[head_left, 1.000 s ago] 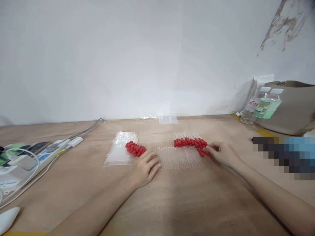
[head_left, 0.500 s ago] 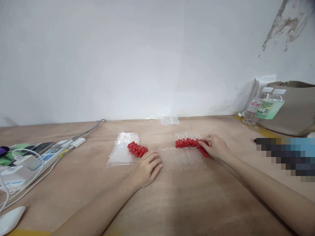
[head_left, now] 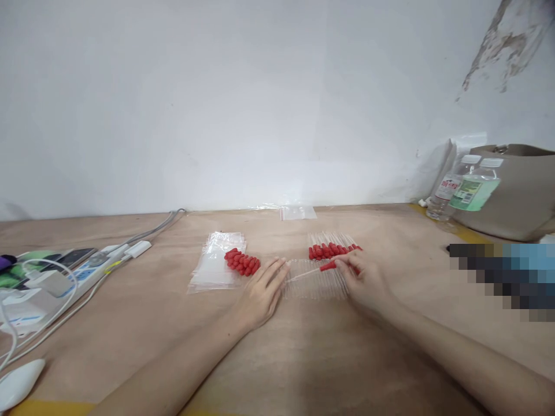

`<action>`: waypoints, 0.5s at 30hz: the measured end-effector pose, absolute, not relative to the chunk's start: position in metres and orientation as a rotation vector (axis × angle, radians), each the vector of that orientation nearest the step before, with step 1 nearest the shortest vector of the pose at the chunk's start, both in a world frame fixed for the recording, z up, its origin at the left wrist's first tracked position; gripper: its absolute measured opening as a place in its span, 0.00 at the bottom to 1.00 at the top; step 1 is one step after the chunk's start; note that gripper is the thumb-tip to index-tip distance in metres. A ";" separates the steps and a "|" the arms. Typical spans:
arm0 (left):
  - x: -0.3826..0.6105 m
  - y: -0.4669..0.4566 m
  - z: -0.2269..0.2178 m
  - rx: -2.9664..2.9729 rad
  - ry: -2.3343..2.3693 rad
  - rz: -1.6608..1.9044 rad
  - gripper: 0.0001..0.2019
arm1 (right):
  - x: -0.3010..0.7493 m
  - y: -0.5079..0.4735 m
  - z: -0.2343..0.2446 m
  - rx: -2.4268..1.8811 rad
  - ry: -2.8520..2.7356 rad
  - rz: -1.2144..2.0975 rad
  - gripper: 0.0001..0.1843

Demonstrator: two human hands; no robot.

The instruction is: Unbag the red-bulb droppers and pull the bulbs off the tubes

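My right hand (head_left: 366, 280) pinches a dropper with a red bulb (head_left: 328, 266). Its thin clear stem (head_left: 306, 275) points left, and the tip comes close to the fingers of my left hand (head_left: 262, 294). That hand lies with fingers stretched out over the left end of a row of clear thin tubes (head_left: 316, 286). Behind the tubes is a row of red-bulbed droppers (head_left: 332, 250), stems pointing to the wall; my right hand partly covers its right end. Left of my left hand, a heap of red bulbs (head_left: 243, 263) rests at the edge of stacked clear bags (head_left: 212, 268).
Another clear bag (head_left: 299, 213) lies by the wall. At left are a power strip (head_left: 93, 271) with chargers and cables, and a white mouse-like object (head_left: 21, 381). Two bottles (head_left: 477, 185) and a grey-brown bag (head_left: 520, 190) stand at back right, beyond a blurred-out patch (head_left: 503, 277).
My right hand has drawn a dropper out of the back row and brought it left and nearer, over the clear tubes. My left hand's fingers have straightened and shifted slightly.
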State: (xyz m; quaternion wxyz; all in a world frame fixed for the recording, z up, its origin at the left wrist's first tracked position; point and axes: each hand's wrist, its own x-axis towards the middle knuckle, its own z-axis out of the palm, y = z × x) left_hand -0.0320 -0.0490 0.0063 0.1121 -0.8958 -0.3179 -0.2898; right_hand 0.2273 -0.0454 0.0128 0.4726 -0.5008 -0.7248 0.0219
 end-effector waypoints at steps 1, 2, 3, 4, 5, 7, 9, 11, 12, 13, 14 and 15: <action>-0.030 -0.050 0.007 -2.636 -0.920 -0.847 0.22 | 0.220 -0.050 0.007 -1.190 -1.781 0.063 0.13; -0.028 -0.051 0.008 -2.639 -0.900 -0.852 0.21 | 0.213 -0.054 0.002 -1.167 -1.766 0.086 0.12; -0.025 -0.052 0.008 -2.637 -0.877 -0.866 0.20 | 0.207 -0.056 -0.002 -1.159 -1.740 0.116 0.12; -0.023 -0.052 0.008 -2.630 -0.858 -0.884 0.20 | 0.203 -0.058 -0.006 -1.157 -1.706 0.155 0.12; -0.021 -0.052 0.008 -2.621 -0.837 -0.906 0.19 | 0.199 -0.059 -0.008 -1.158 -1.668 0.203 0.13; -0.017 -0.051 0.005 -2.601 -0.811 -0.939 0.16 | 0.195 -0.060 -0.009 -1.154 -1.623 0.301 0.14; -0.015 -0.049 0.002 -2.567 -0.802 -0.954 0.13 | 0.194 -0.061 -0.006 -1.129 -1.659 0.349 0.14; -0.014 -0.047 0.000 -2.524 -0.797 -0.956 0.11 | 0.196 -0.064 -0.002 -1.086 -1.778 0.281 0.13; -0.014 -0.047 0.000 -2.509 -0.790 -0.948 0.10 | 0.197 -0.065 0.000 -1.065 -1.852 0.202 0.12; -0.014 -0.047 0.000 -2.502 -0.778 -0.935 0.10 | 0.198 -0.066 0.002 -1.040 -1.927 0.106 0.11; -0.014 -0.048 0.001 -2.500 -0.766 -0.918 0.10 | 0.198 -0.068 0.004 -1.011 -1.998 0.005 0.09; -0.014 -0.049 0.002 -2.501 -0.752 -0.900 0.10 | 0.197 -0.069 0.004 -0.978 -2.062 -0.090 0.09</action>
